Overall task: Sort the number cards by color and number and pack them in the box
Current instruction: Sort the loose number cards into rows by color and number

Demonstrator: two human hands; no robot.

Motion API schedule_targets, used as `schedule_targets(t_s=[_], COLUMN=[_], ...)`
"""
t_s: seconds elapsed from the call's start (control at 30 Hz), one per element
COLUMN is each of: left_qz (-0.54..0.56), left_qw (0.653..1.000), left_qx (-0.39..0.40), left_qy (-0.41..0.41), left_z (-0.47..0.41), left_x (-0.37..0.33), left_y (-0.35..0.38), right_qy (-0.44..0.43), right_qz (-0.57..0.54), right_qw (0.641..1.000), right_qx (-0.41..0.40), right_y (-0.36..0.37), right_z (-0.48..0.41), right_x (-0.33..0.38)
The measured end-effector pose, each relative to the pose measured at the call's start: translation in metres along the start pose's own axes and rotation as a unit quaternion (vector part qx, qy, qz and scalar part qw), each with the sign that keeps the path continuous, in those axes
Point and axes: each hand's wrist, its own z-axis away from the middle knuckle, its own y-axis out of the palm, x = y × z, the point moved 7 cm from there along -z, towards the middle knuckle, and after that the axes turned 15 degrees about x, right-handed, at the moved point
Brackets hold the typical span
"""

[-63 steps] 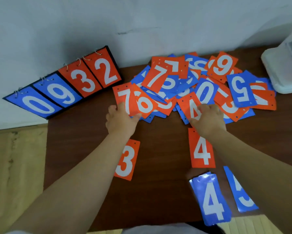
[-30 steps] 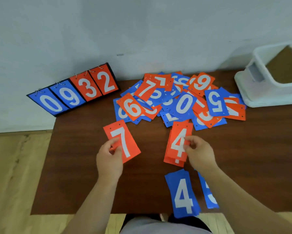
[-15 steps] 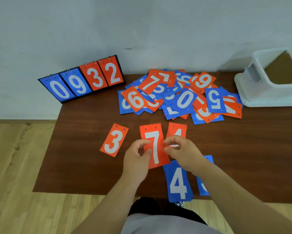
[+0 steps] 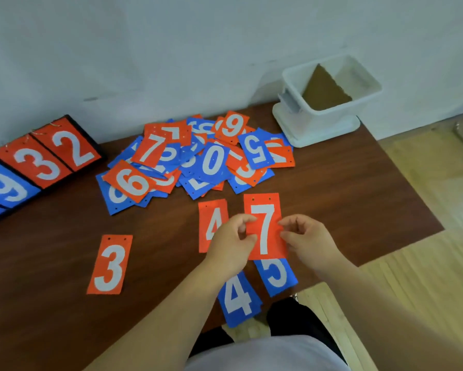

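Both hands hold a red 7 card (image 4: 265, 226) upright above the table: my left hand (image 4: 231, 243) pinches its left edge, my right hand (image 4: 306, 241) pinches its right edge. A red 4 card (image 4: 211, 223) lies just left of it, partly under my left hand. A red 3 card (image 4: 110, 263) lies alone further left. A blue 4 card (image 4: 238, 298) and a blue 5 card (image 4: 277, 275) lie near the front edge. A mixed heap of red and blue number cards (image 4: 198, 159) covers the back of the brown table (image 4: 345, 199).
A white plastic box (image 4: 329, 103) with brown cardboard inside stands at the back right corner. A flip scoreboard (image 4: 40, 159) showing 9, 3, 2 leans against the wall at the back left. Wooden floor lies to the right of the table.
My left hand pulled the red 7 card from the heap toward me and my right hand joined it. The right hand laid a red 4 on the red 4 pile. The 7 has moved right.
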Motion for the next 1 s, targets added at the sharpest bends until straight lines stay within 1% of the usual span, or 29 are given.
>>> schedule_targets(t_s=[0.07, 0.13, 0.23, 0.4, 0.5, 0.57, 0.63, 0.73, 0.83, 1.0], left_qz=[-0.029, -0.043, -0.086, -0.174, -0.207, -0.255, -0.306, -0.325, -0.3, -0.243], left_qw=[0.999, 0.998, 0.995, 0.983, 0.975, 0.961, 0.944, 0.934, 0.939, 0.942], left_qx=[0.032, 0.038, 0.017, -0.014, -0.013, -0.018, -0.034, -0.041, -0.063, -0.156], left_qy=[-0.016, -0.034, -0.056, -0.05, -0.077, -0.102, -0.121, -0.144, -0.16, -0.172], left_z=[-0.019, -0.04, -0.074, -0.15, -0.188, -0.2, -0.203, -0.198, -0.181, -0.137], left_x=[-0.006, -0.01, -0.024, -0.065, -0.07, -0.064, -0.059, -0.053, -0.047, -0.024], left_y=[0.018, 0.037, 0.071, 0.121, 0.138, 0.143, 0.144, 0.141, 0.122, 0.043], right_qy=[0.006, 0.01, 0.009, 0.001, 0.01, 0.014, 0.025, 0.043, 0.054, 0.03], right_qz=[0.021, 0.042, 0.088, 0.184, 0.25, 0.298, 0.337, 0.358, 0.367, 0.359], right_qw=[1.0, 0.999, 0.996, 0.983, 0.968, 0.954, 0.94, 0.932, 0.928, 0.932], right_qx=[-0.019, -0.02, -0.003, 0.007, 0.016, 0.035, 0.047, 0.042, 0.036, 0.033], right_y=[-0.024, -0.047, -0.09, -0.171, -0.195, -0.195, -0.191, -0.191, -0.191, -0.164], right_z=[-0.006, -0.014, -0.038, -0.093, -0.122, -0.132, -0.138, -0.139, -0.139, -0.161], right_x=[-0.011, -0.024, -0.038, -0.04, -0.041, -0.046, -0.053, -0.057, -0.047, -0.003])
